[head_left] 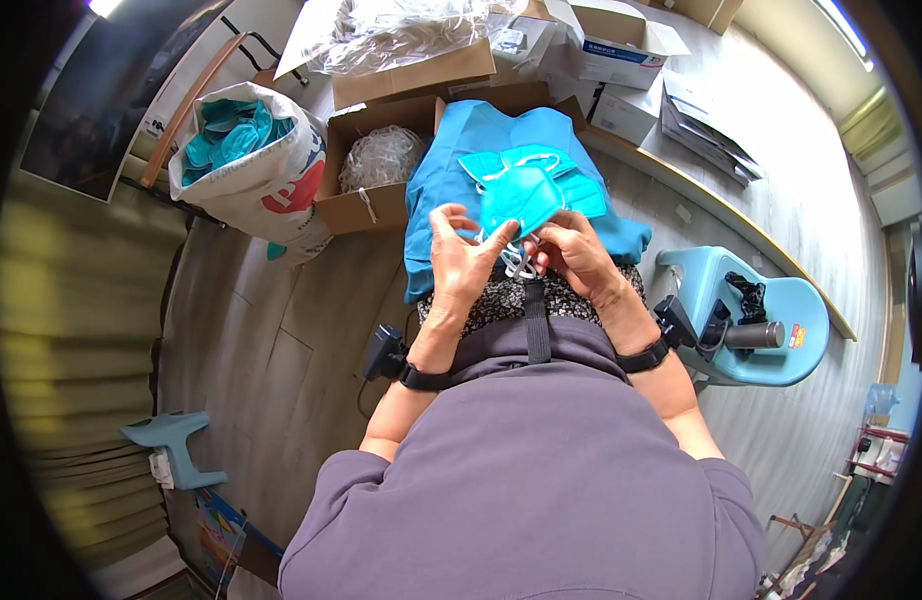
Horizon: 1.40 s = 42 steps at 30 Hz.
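Teal masks (584, 194) lie on a blue cloth (511, 124).

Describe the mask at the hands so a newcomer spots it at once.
Start at the blue cloth in front of the person. Over it, at the fingers of the left hand and right hand, is a teal mask. Unlike the other masks behind it, it is uppermost and nearest the person.

Passable floor (296, 315) left of the hands (461, 262) — white sack (246, 185) and cardboard box (356, 217) beyond, blue plastic seat (796, 295) obstructing right
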### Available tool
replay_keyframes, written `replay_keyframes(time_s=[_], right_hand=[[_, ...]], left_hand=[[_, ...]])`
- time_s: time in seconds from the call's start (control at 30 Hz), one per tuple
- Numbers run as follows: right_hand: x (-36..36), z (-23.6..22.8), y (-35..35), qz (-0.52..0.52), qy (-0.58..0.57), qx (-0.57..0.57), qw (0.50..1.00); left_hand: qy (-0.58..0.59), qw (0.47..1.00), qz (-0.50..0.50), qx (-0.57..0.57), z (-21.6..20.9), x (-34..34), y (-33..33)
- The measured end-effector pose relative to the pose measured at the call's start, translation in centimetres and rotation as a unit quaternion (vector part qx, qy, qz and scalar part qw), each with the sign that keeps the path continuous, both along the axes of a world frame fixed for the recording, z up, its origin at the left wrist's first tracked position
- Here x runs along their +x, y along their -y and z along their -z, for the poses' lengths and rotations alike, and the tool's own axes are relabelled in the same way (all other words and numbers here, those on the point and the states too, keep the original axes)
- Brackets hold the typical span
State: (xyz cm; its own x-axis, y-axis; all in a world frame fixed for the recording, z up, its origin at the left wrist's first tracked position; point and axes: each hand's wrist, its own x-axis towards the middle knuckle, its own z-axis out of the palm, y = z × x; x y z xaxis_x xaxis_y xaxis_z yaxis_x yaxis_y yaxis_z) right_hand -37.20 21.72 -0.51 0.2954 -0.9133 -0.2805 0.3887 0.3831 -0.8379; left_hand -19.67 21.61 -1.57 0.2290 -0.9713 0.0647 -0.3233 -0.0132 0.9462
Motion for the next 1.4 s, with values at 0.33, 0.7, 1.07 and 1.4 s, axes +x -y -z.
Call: replay_keyframes(time_s=[0.33, 0.7, 1.07, 1.4], right_hand=[[-0.1, -0.3, -0.1, 0.029, -0.127, -0.108, 0.986], [-7.8, 6.1, 2.8, 0.28, -0.468, -0.186, 0.817], [-4.1, 1.0, 4.0, 0.091, -0.314, -0.165, 0.93], [-6.3, 6.6, 14.7, 0.101, -0.677, -0.033, 0.728]], left_hand=[[0.098, 0.965, 0.217, -0.109, -1.4, -0.5, -1.0], [0.019, 0.976, 0.058, -0.209, -4.5, 1.9, -1.0], [-0.176, 0.975, 0.047, -0.123, -2.6, 6.1, 1.8], [-0.213, 0.973, 0.086, -0.029, -4.3, 4.6, 0.5]])
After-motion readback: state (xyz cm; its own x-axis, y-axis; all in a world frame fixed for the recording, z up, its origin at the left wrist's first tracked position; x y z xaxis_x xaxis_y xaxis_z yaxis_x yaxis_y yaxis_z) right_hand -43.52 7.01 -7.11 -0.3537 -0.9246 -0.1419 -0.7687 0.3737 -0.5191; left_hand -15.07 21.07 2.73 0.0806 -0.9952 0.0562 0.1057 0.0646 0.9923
